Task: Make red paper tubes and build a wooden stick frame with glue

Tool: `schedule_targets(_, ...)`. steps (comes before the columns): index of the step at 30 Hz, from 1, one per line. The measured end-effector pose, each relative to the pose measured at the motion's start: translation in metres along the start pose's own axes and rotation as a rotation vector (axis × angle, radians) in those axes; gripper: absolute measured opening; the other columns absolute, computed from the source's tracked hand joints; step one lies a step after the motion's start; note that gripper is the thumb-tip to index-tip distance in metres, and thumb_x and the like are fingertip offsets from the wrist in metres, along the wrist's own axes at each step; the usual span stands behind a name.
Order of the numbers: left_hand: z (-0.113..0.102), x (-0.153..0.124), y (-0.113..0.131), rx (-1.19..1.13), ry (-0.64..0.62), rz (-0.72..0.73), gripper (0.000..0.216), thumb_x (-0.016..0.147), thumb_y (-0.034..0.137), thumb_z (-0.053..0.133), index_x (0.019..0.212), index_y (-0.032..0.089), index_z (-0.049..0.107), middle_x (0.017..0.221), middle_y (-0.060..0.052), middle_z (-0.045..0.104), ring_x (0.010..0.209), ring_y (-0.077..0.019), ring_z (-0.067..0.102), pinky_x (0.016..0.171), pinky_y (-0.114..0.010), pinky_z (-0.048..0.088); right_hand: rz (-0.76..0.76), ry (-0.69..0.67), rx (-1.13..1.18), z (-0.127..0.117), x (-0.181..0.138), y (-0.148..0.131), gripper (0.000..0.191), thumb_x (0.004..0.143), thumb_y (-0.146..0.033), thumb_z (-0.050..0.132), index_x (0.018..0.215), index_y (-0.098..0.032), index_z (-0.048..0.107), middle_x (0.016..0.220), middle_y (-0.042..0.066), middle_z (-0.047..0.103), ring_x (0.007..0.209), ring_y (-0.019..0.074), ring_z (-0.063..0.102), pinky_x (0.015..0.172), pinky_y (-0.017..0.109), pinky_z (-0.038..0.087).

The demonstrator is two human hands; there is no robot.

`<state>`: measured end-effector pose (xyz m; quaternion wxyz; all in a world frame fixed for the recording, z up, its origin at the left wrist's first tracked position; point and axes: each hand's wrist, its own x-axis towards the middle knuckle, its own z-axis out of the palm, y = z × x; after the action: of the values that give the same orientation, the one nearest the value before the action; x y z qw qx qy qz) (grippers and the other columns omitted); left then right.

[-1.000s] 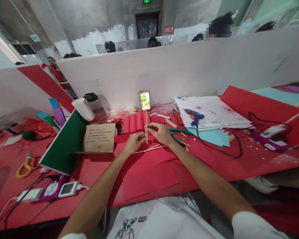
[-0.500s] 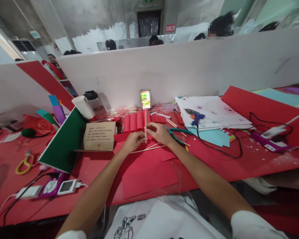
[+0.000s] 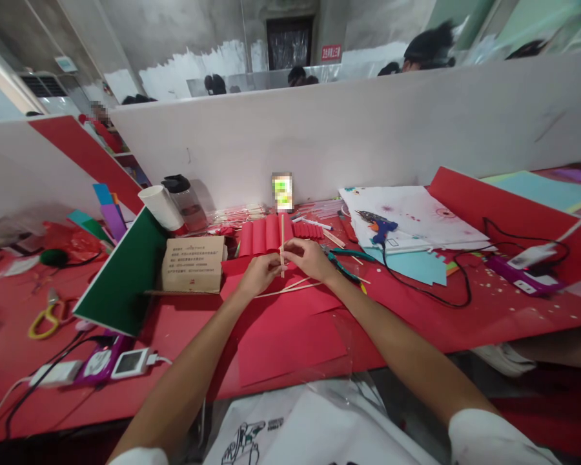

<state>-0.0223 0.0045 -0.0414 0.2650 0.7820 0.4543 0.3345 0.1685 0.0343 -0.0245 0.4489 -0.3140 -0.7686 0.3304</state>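
Note:
Thin pale wooden sticks (image 3: 283,227) stand nearly upright between my two hands, over red paper (image 3: 290,342). My left hand (image 3: 262,272) pinches them low down, fingertips close to those of the other hand. From the right side, my right hand (image 3: 307,257) grips the same sticks a little higher up; my fingers hide part of them, so how many there are is unclear. Below the hands, more loose wooden sticks (image 3: 290,288) lie crossed on the paper. Red paper rolls (image 3: 259,237) are lined up just behind my hands.
Left of the hands stand a cardboard box (image 3: 193,265) and a green board (image 3: 126,278). Pliers (image 3: 343,266) lie at the right, near a blue glue gun (image 3: 385,227) with a trailing cable. Yellow-handled scissors (image 3: 48,320) and power strips (image 3: 101,361) sit far left. A bright phone (image 3: 283,194) leans on the partition.
The sticks between my hands now sit closer together and look almost like one. My left fingertips have shifted very slightly to the right; both arms otherwise stay put.

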Motion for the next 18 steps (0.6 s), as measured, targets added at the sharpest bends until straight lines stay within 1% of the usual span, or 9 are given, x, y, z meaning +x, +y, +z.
schedule_targets(3,-0.0006,-0.0002,0.0009,0.011,-0.017,-0.009,0.013,0.093,0.027,0.063,0.096,0.016,0.07,0.078,-0.004,0.075,0.07,-0.0164,0.067,0.068,-0.023,0.046,0.003,-0.001,-0.004,-0.0004,0.0007,0.0012,0.016,0.088,-0.034,0.067,0.09,-0.018,0.071,0.09,0.006,0.077,0.084,0.0204,0.071,0.085,0.033,0.053)
schedule_targets(5,-0.0009,-0.0006,0.0015,0.012,-0.026,-0.021,0.012,0.093,0.026,0.063,0.097,0.016,0.069,0.078,-0.004,0.075,0.071,-0.0168,0.068,0.067,-0.022,0.046,-0.003,-0.002,-0.002,-0.0005,0.0011,0.0028,0.016,0.087,-0.032,0.068,0.091,-0.018,0.072,0.09,0.006,0.077,0.083,0.0198,0.07,0.084,0.032,0.053)
schedule_targets(13,0.0001,-0.0009,-0.0012,0.006,-0.05,-0.041,0.019,0.094,0.026,0.062,0.108,0.018,0.071,0.081,-0.005,0.076,0.076,-0.0194,0.072,0.07,-0.024,0.049,-0.015,-0.01,-0.007,0.0011,0.0005,0.0049,0.015,0.087,-0.032,0.069,0.089,-0.018,0.073,0.09,0.006,0.078,0.083,0.0196,0.071,0.083,0.032,0.053)
schedule_targets(15,0.0001,-0.0012,-0.0004,0.029,-0.039,-0.034,0.017,0.094,0.025,0.062,0.106,0.018,0.072,0.081,-0.005,0.076,0.076,-0.0191,0.072,0.07,-0.024,0.049,-0.023,0.008,-0.011,0.0025,0.0,0.0036,0.014,0.086,-0.031,0.069,0.088,-0.018,0.074,0.089,0.006,0.078,0.083,0.02,0.071,0.083,0.032,0.053)
schedule_targets(18,-0.001,-0.0021,0.0034,0.054,-0.005,-0.034,0.014,0.094,0.028,0.062,0.098,0.018,0.071,0.079,-0.004,0.075,0.073,-0.0179,0.07,0.068,-0.023,0.047,-0.032,0.047,-0.005,0.0049,-0.0006,0.0018,0.014,0.086,-0.031,0.069,0.088,-0.019,0.074,0.089,0.006,0.078,0.083,0.0202,0.071,0.082,0.032,0.054)
